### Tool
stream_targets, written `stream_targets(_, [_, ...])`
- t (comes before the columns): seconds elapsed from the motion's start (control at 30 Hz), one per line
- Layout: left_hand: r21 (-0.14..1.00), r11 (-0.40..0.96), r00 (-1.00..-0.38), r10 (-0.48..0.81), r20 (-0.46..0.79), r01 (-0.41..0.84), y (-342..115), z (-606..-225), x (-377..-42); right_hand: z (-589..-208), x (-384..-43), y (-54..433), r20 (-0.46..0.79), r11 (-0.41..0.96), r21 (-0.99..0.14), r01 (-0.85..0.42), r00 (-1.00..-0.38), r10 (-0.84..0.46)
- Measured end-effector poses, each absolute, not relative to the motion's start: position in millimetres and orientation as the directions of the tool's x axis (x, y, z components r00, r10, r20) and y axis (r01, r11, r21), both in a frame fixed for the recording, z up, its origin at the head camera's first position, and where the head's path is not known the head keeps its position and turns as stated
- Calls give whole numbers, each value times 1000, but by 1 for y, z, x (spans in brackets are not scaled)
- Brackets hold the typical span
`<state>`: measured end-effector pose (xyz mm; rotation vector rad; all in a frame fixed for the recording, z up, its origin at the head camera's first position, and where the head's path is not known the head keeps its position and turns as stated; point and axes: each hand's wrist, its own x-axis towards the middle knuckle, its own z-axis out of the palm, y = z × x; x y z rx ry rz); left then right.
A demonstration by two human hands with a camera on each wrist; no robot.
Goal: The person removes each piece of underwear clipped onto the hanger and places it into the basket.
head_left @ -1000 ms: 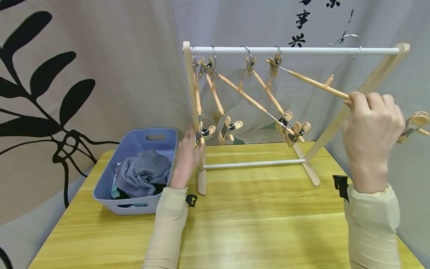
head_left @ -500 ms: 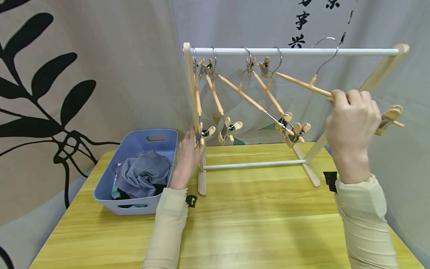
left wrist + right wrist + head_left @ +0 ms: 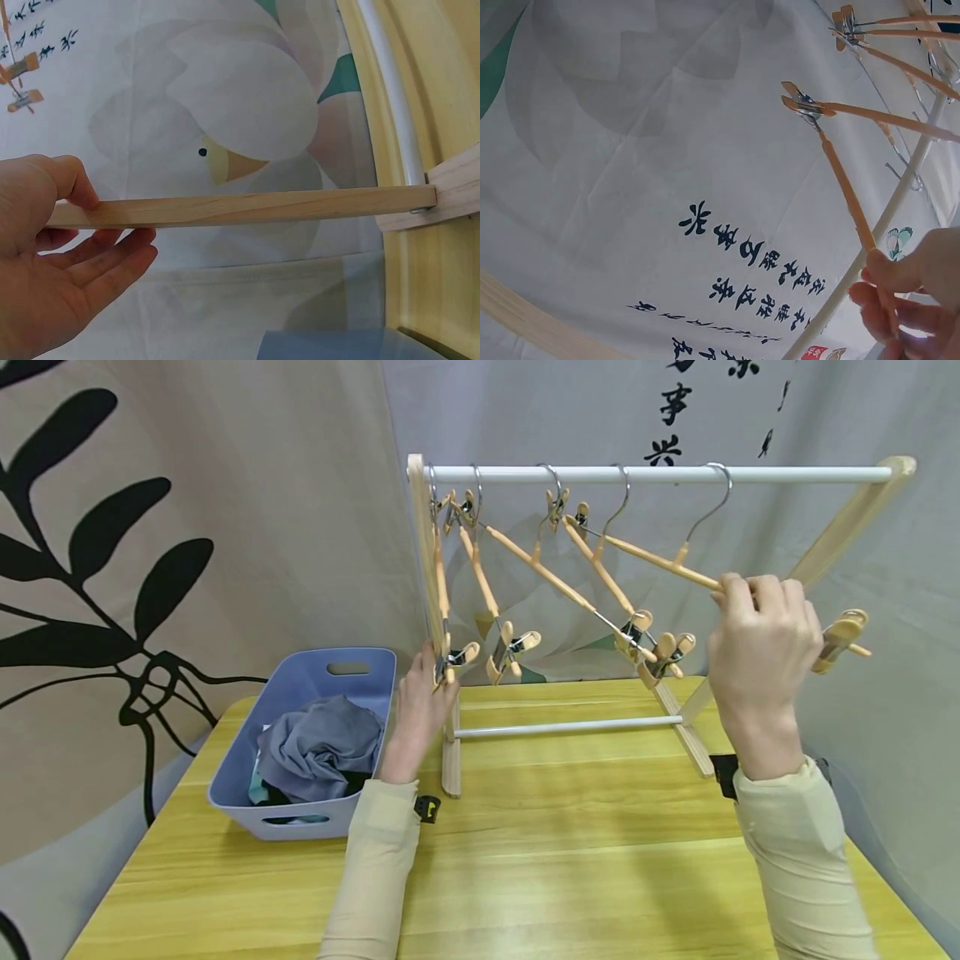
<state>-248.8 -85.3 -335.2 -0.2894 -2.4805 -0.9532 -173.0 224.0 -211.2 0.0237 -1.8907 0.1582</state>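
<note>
My right hand (image 3: 765, 668) grips the bar of a wooden clip hanger (image 3: 660, 561); its metal hook lies at the white rail of a small garment rack (image 3: 810, 475). One clip (image 3: 840, 635) of this hanger sticks out to the right of the hand. In the right wrist view, the fingers and thumb curl round the hanger bar (image 3: 847, 187). My left hand (image 3: 422, 710) holds the rack's left side; in the left wrist view, its thumb and fingers pinch the wooden post (image 3: 262, 208). Several other clip hangers (image 3: 551, 578) hang on the rail to the left.
Beside the rack's left foot stands a blue basket (image 3: 232, 777) with crumpled grey-blue cloth (image 3: 322, 747) and darker pieces in it. The rack stands on a yellow wooden table (image 3: 570, 860). Behind it hangs a printed curtain (image 3: 300, 485).
My right hand has moved left with the hanger. The hook, earlier above the rail, has come down onto it. My left hand has stayed at the post.
</note>
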Motion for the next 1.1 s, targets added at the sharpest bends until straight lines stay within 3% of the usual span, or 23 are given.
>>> stream_targets(0.2, [579,741,-875,24,483,340,-85,-335,-249,-216,-174,221,975,988,-32,-149,-221,-1])
stream_targets(0.33, [579,737,-869,24,495,350,-85,-335,-249,-221,-172,218,974,981,47,-186,-208,-86])
stream_targets(0.67, [583,737,-871,16,491,342,-84,-335,-248,-245,-174,209,957,951,79,-299,-244,-156])
stream_targets(1.1, [631,697,-877,-5,480,341,-84,-339,-248,-286,-176,198,908,956,71,-284,-378,-179])
